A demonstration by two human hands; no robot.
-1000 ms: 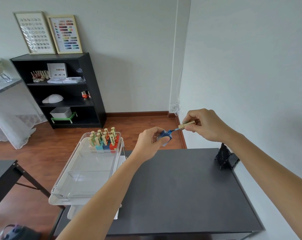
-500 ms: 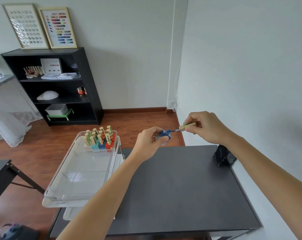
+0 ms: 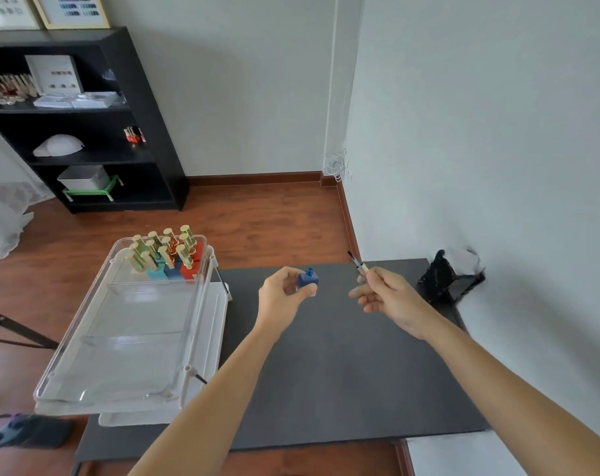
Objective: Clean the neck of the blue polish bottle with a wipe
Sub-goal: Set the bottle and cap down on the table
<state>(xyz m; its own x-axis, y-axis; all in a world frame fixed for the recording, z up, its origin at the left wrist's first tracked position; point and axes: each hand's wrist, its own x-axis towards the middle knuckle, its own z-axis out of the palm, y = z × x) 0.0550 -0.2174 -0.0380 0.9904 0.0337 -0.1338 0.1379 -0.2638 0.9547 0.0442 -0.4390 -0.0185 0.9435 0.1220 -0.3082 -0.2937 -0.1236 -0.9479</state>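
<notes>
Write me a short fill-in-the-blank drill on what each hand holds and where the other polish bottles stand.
1. The left hand holds the open ____ polish bottle above the dark table.
2. The right hand holds the cap, with its ____ pointing up and away from the bottle.
3. The other polish bottles stand at the far end of the clear ____.

Missing words: blue; brush; tray

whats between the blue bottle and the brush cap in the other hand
Nothing. In the head view the open blue polish bottle in the left hand and the brush cap in the right hand are apart; only bare black tabletop shows behind.
</notes>
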